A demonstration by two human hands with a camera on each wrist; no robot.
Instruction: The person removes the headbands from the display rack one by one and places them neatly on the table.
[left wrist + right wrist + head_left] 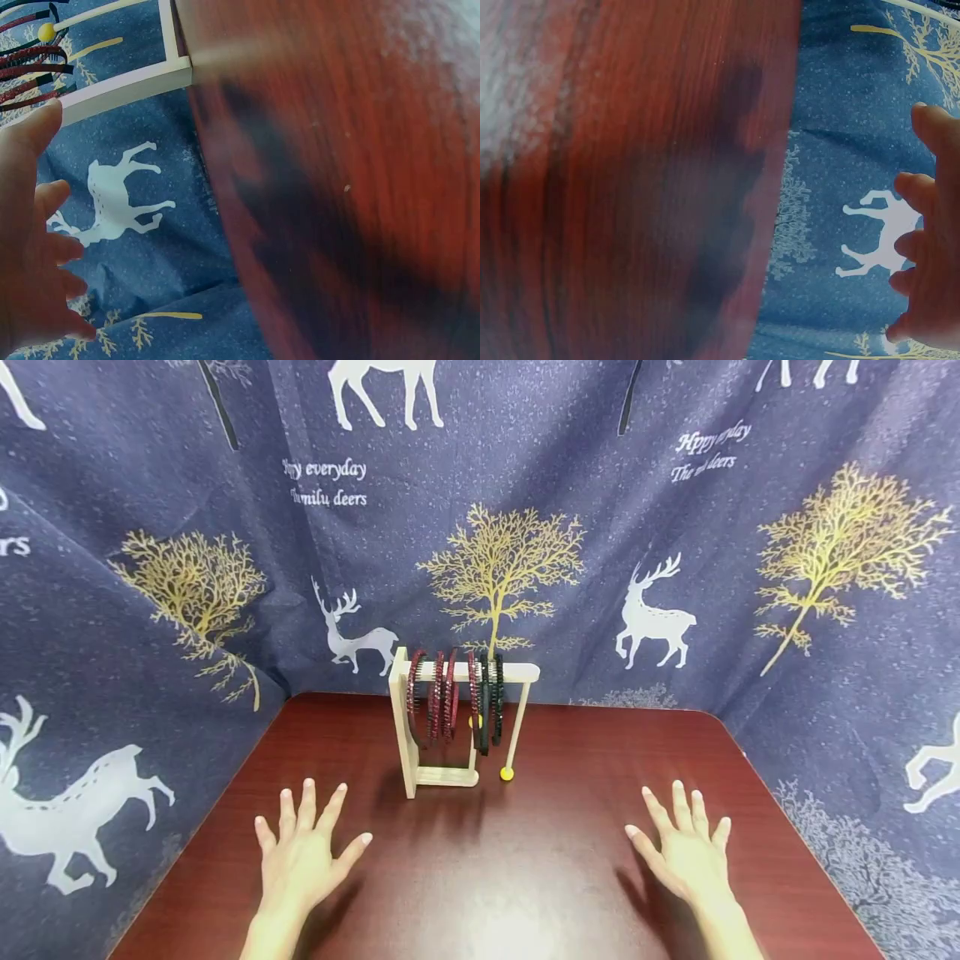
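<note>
My left hand [298, 867] is spread over the left part of the table, fingers straight and palm down, holding nothing. On the right side my right hand [692, 860] is spread the same way, also holding nothing. Between and beyond them stands a pale wooden rack [405, 727], with several headbands [450, 697] hung on its top bar. Dark red ones hang towards the left and black headbands [498, 702] towards the right. In the left wrist view part of the rack [127, 91] shows beyond the thumb. The right wrist view has the right hand [937, 240] at its edge.
The dark red wooden table [525, 852] has a bright glare near its front. Blue cloth [540, 477] printed with deer and trees hangs behind and on both sides. Small yellow balls [507, 774] sit at the feet of the rack's thin posts.
</note>
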